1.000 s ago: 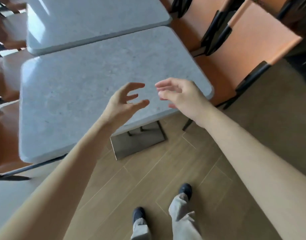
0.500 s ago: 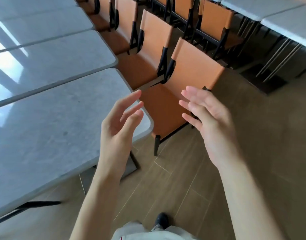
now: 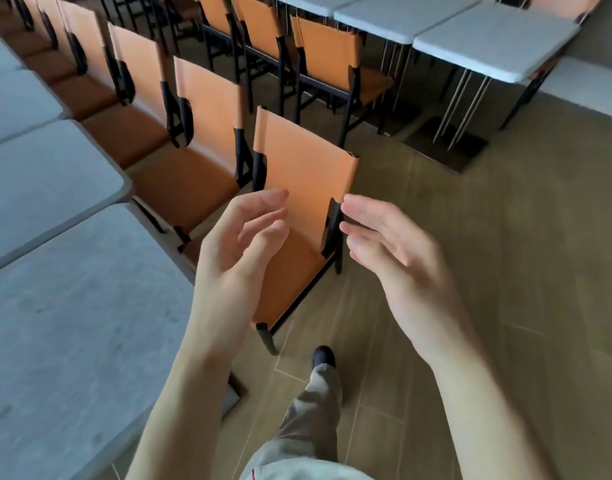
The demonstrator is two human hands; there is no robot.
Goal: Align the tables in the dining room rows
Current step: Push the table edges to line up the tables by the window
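Both hands (image 3: 242,251) (image 3: 394,251) have drifted right off the table (image 3: 72,323), fingers loosely spread, holding nothing.

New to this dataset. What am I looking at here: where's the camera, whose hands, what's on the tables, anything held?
No robot here: a person works bare-handed, and the one camera sits on their head, looking forward and down, so the arms enter from the bottom. The left hand and right hand are both raised with relaxed fingers and hold nothing. Between them, further away, stands the nearest orange chair, in a row of chairs. The grey nearest table is at the left, in a row with more tables behind it; nothing visible lies on it. A second table row is at top right. Below you see the person's trouser leg and shoe on the wooden floor.
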